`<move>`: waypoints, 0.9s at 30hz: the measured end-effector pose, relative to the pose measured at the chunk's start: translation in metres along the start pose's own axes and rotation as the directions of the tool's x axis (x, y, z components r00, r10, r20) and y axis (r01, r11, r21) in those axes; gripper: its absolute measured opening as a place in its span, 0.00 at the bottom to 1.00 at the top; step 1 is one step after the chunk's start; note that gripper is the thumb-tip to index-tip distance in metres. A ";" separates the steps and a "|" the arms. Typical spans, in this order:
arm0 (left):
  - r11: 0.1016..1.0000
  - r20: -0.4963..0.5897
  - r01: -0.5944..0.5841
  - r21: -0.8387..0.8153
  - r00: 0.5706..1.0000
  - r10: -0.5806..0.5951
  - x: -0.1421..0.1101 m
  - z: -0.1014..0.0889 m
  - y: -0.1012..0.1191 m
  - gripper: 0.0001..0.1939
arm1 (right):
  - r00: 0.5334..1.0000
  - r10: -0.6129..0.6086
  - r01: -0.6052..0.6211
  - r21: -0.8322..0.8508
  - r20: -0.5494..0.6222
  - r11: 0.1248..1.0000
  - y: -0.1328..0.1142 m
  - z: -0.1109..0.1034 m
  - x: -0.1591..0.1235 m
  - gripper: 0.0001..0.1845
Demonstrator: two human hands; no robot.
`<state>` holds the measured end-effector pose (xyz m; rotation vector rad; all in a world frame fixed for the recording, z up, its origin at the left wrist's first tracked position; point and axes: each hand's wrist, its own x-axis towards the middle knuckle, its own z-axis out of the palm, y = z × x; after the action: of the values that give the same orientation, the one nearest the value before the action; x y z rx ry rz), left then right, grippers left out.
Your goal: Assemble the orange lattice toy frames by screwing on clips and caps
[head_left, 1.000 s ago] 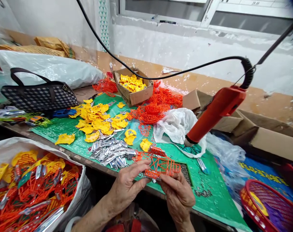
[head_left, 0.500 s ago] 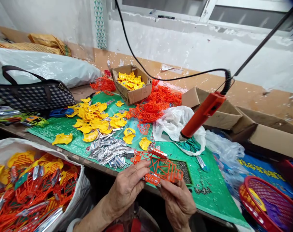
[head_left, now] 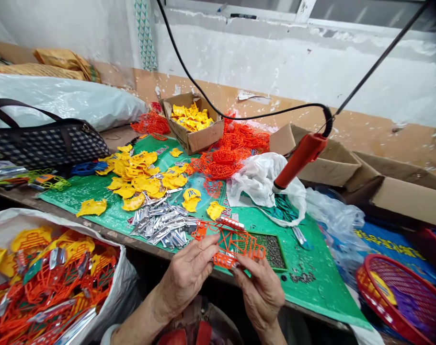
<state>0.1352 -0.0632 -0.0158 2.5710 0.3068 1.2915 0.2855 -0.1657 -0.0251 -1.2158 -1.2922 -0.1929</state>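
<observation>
Both of my hands hold an orange plastic lattice frame point(head_left: 235, 243) above the front edge of the table. My left hand point(head_left: 189, 268) pinches its left side between thumb and fingers. At the lower right part, my right hand point(head_left: 258, 286) grips it with thumb and fingertips. Silvery strips show along the frame's edges. Just behind lie a pile of shiny metal strips point(head_left: 164, 223), a heap of yellow plastic pieces point(head_left: 142, 179) and a green tray of small screws point(head_left: 275, 251). A red electric screwdriver point(head_left: 300, 160) hangs on a cord to the right.
A white sack point(head_left: 122, 282) of assembled orange and yellow parts stands at the left. Behind are a cardboard box point(head_left: 207, 137) of yellow pieces, orange frames point(head_left: 235, 148) and a white plastic bag point(head_left: 254, 179). A red basket point(head_left: 369, 292) and open cartons point(head_left: 401, 196) are at right.
My hands and the orange frame have shifted slightly left in view, with both hands still on it. The hanging screwdriver sits a little higher and appears smaller.
</observation>
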 end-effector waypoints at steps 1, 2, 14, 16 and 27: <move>1.000 0.005 -0.004 0.010 1.000 0.004 0.000 0.000 -0.001 0.15 | 1.000 -0.016 0.017 -0.039 0.022 0.999 0.000 -0.001 0.002 0.15; 1.000 0.013 -0.008 0.021 1.000 0.007 0.000 0.000 -0.001 0.15 | 0.998 -0.035 0.040 -0.085 0.053 0.996 0.000 -0.003 0.003 0.14; 0.997 0.047 -0.020 0.076 0.999 0.016 0.003 0.000 -0.001 0.13 | 0.973 -0.111 0.196 -0.469 0.203 0.861 0.000 -0.008 -0.005 0.11; 0.997 0.053 -0.012 0.075 0.999 0.008 0.002 0.000 -0.001 0.13 | 0.967 -0.129 0.218 -0.457 0.218 0.862 0.001 -0.007 -0.005 0.10; 0.998 0.013 0.022 0.062 1.000 -0.023 -0.005 0.005 -0.002 0.13 | 0.958 -0.258 0.285 -0.383 0.122 0.879 0.001 0.002 -0.010 0.12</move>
<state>0.1356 -0.0639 -0.0229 2.6185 0.3776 1.2748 0.2821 -0.1684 -0.0339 -1.3836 -1.5302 -0.6518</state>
